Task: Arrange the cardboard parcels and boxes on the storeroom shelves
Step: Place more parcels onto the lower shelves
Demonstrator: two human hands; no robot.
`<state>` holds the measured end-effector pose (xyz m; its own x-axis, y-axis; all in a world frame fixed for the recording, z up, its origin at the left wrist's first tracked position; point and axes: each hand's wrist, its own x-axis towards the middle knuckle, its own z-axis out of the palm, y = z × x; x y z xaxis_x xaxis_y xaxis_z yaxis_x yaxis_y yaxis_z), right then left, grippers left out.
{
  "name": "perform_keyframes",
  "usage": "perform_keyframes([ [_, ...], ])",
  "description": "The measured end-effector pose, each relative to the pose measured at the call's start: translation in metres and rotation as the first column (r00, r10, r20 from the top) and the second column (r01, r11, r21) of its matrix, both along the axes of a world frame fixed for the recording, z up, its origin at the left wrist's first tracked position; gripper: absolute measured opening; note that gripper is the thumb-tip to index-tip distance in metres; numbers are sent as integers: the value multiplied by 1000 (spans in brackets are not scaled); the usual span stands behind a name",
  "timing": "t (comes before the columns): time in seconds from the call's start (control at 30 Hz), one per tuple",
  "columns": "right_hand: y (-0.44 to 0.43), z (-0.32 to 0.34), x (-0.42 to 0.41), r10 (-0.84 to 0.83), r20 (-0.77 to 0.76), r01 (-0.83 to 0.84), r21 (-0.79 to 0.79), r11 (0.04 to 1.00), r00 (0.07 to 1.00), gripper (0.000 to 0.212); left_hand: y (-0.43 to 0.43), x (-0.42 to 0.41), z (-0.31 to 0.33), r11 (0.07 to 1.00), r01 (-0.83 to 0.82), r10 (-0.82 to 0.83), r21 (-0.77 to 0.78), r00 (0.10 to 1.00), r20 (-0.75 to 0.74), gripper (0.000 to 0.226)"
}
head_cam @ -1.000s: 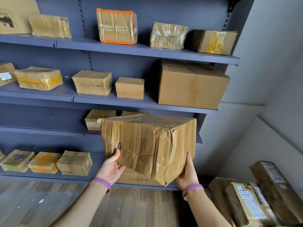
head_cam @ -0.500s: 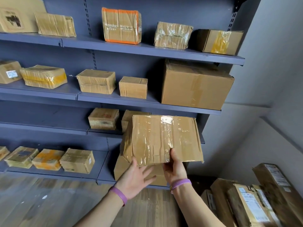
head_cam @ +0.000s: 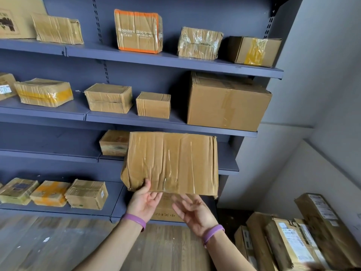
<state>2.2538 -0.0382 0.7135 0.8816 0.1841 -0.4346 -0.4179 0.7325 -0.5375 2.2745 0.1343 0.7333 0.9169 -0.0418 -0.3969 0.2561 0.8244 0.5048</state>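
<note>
A crumpled, tape-wrapped cardboard box [head_cam: 172, 163] hangs in front of the third shelf [head_cam: 228, 166], its broad face toward me and its lower edge below the shelf lip. My left hand [head_cam: 143, 204] holds its bottom left corner, thumb on the front and fingers underneath. My right hand [head_cam: 195, 214] is blurred, with spread fingers, just under the box's bottom edge and off it. A small parcel [head_cam: 114, 143] sits on the same shelf to the left, partly hidden by the box.
The dark blue shelving carries several parcels on every level, with a large carton [head_cam: 226, 102] directly above. A printed box [head_cam: 166, 210] stands on the bottom shelf behind my hands. Long labelled parcels [head_cam: 293, 241] lean on the floor at the right, by the wall.
The box has turned its broad face toward me and risen to the third shelf. My right hand has let go and dropped below it; my left hand now holds the bottom left corner.
</note>
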Motion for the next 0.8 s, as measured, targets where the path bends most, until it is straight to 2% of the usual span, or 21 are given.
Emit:
perform_keyframes([
  [0.07, -10, -4, 1, -98, -91, 107, 92, 990, 991, 13, 11, 1, 2, 1000, -15, 15, 17, 1000, 12, 20],
  [0.13, -21, -4, 5, -184, -189, 224, 220, 950, 965, 42, 19, -1, 5, 999, -25, 25, 38, 1000, 16, 19],
  [0.2, -28, 3, 9, -169, -190, 218, 274, 937, 967, 73, 27, -1, 4, 998, -27, 27, 51, 1000, 8, 18],
  [0.27, -32, 11, 12, -132, -126, 161, 259, 952, 983, 82, 31, -2, 4, 998, -22, 22, 58, 1000, 0, 16],
  [0.3, -33, 13, 14, -135, -106, 157, 244, 957, 985, 80, 32, -3, 4, 998, -21, 21, 55, 1000, 0, 17],
  [0.4, -32, 16, 20, -188, -95, 205, 213, 955, 978, 65, 33, -7, 6, 998, -49, 50, 30, 999, -7, 39],
  [0.53, -19, 23, 19, -279, -51, 283, 118, 952, 959, 30, 33, -5, 9, 993, -115, 114, -16, 991, -71, 49],
  [0.6, -11, 24, 15, -280, -70, 286, 85, 955, 957, 18, 28, -5, 12, 997, -70, 68, -17, 992, -110, 48],
  [0.7, -3, 19, 14, -258, -87, 262, 39, 964, 962, 24, 17, -10, 15, 997, 67, -71, -34, 988, -134, 47],
  [0.8, 0, 12, 14, -266, -86, 262, -50, 964, 960, 29, 12, -11, 16, 991, 114, -105, 64, 986, -132, 43],
])
